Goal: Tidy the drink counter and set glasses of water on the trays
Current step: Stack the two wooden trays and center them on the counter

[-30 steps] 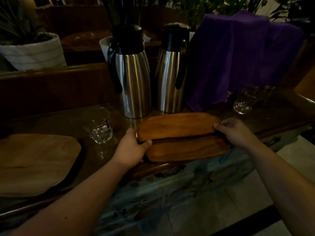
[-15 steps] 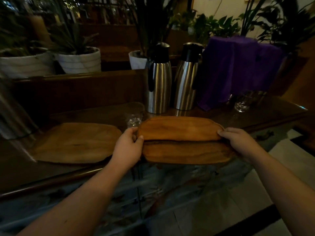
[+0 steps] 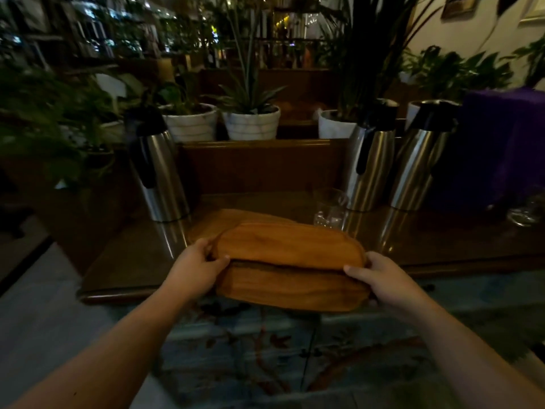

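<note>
Fingers (image 3: 219,259) of left hand (image 3: 196,268) and right hand (image 3: 383,274) pinching opposite ends of stacked wooden trays (image 3: 290,265), likely to carry them level. Held over counter (image 3: 442,246) front edge; third tray (image 3: 250,218) behind; glass (image 3: 328,212) just beyond.

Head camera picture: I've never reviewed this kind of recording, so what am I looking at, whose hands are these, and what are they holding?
There is no machine here. A person wears one wide-angle camera on the head, looking forward and down, so the two bare arms at the bottom are their own. The left hand and right hand grip the ends of two stacked wooden trays, at the counter edge. Another wooden tray lies partly hidden behind them. Also on the counter: three steel jugs, one on the left and two on the right, a clear glass, and a purple cloth draped over something. Potted plants stand behind.
</note>
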